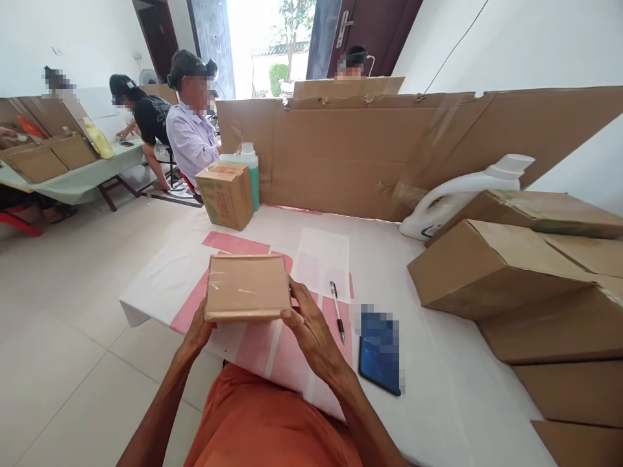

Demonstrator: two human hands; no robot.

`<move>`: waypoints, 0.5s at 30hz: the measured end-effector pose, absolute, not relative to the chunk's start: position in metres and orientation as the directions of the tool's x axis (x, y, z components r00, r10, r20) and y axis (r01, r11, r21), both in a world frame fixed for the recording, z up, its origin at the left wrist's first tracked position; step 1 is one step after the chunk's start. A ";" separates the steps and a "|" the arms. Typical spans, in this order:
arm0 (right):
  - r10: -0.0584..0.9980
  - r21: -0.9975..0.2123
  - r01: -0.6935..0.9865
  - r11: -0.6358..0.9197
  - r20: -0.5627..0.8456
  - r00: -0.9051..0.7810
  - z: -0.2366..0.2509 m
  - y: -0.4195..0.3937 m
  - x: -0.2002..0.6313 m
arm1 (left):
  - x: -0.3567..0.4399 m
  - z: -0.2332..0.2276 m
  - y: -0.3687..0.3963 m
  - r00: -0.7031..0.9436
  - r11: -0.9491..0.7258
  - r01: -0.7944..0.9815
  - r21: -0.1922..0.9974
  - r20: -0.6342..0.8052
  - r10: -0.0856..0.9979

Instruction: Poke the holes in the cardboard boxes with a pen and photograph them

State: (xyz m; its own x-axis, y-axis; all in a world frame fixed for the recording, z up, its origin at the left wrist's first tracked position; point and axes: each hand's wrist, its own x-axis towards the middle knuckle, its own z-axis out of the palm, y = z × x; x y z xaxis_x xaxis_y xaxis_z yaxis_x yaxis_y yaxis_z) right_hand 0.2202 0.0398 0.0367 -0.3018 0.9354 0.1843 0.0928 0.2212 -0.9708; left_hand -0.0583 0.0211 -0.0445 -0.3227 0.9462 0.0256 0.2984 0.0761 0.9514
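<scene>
I hold a small flat cardboard box, sealed with clear tape, above the near edge of the white table. My left hand grips its lower left corner from beneath. My right hand clasps its right side, thumb along the bottom edge. Pink and white paper sheets lie on the table under the box.
A pen and a dark phone lie right of my hands. Cardboard boxes pile up at right beside a white jug. A small box and a green bottle stand far left. A cardboard wall backs the table. People sit beyond.
</scene>
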 end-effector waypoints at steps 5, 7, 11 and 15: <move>0.893 -0.980 0.183 0.075 -0.016 -0.450 -0.012 0.063 0.195 | -0.047 -0.058 0.009 -0.410 0.100 0.198 0.975 -0.011 0.912; 0.888 -0.979 0.197 0.059 -0.039 -0.459 -0.030 0.075 0.185 | -0.042 -0.061 0.011 -0.414 0.037 0.176 0.984 0.040 0.910; 0.893 -0.990 0.096 0.100 0.047 -0.448 -0.044 0.103 0.164 | -0.047 -0.065 0.036 -0.398 0.044 0.205 0.978 0.042 0.916; 0.867 -0.990 0.138 0.038 -0.036 -0.497 -0.036 0.137 0.135 | -0.073 -0.065 0.088 -0.491 0.058 0.193 0.980 0.045 0.870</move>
State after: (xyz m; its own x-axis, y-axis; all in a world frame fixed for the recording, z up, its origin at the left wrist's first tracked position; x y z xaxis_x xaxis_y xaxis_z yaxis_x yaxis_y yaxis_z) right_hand 0.1348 0.1368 -0.0358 -0.4973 0.8669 -0.0357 0.1378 0.0382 -0.9897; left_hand -0.0726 0.0876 -0.0651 -0.4913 0.8699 0.0447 0.1926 0.0585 0.9795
